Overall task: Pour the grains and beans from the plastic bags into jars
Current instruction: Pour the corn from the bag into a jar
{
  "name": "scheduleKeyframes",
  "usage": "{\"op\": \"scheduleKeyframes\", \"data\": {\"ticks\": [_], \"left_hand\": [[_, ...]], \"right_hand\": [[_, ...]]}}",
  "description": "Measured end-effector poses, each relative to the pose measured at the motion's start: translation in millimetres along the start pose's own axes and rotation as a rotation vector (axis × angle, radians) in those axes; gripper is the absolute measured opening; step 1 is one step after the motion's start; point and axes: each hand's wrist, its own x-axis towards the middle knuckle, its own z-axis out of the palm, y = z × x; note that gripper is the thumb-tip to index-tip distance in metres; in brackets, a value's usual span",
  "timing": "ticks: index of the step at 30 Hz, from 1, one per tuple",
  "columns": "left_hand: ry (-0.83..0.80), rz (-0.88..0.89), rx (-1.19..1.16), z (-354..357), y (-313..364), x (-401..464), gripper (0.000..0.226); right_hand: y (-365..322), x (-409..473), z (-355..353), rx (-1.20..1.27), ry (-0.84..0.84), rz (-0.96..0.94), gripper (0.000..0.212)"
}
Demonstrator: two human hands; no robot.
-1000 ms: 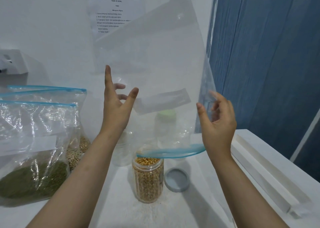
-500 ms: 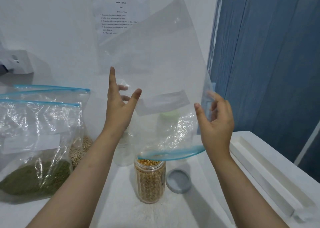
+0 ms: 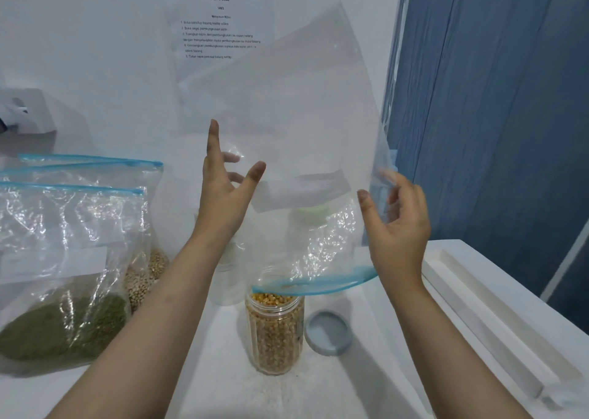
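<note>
1. The left hand (image 3: 223, 192) has its fingers spread and mostly straight, thumb on the near face of the upturned zip bag (image 3: 287, 150) and fingers behind the film; it steadies the bag more than it clenches it.
2. The right hand (image 3: 398, 224) curls loosely round the bag's right edge, thumb in front and fingers behind, holding the plastic between them.
3. The bag hangs mouth down, empty and clear; its blue zip rim (image 3: 315, 286) sits just over the open jar (image 3: 275, 332), which is full of yellow-brown kernels.
4. A grey lid (image 3: 330, 332) lies flat just beside the jar on the white table (image 3: 366, 386); an empty clear jar (image 3: 229, 278) stands behind the left wrist.
5. To the left stand sealed bags: one of green beans (image 3: 63, 291), one of pale beans (image 3: 149, 268) behind it.
6. A printed sheet (image 3: 220, 26) is fixed to the white wall; a blue curtain (image 3: 494, 115) hangs on the right, with a white rail (image 3: 497, 323) along the table's edge.
</note>
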Motion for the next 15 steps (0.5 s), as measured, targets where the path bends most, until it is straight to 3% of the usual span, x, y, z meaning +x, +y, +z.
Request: {"op": "scheduleKeyframes", "data": {"ticks": [8,12,15], "left_hand": [[-0.135,-0.139,-0.056,-6,-18,-19,0.091],[-0.304,-0.197,-0.121,-17,-40,-56,0.078],[-0.428,-0.207,-0.125,-28,-60,-75,0.082]], "right_hand": [[12,-1,3,-0.018,0.016,0.130,0.034],[19,-2,4,-0.062,0.030,0.176,0.033],[22,-2,5,-0.075,0.019,0.203,0.033]]}}
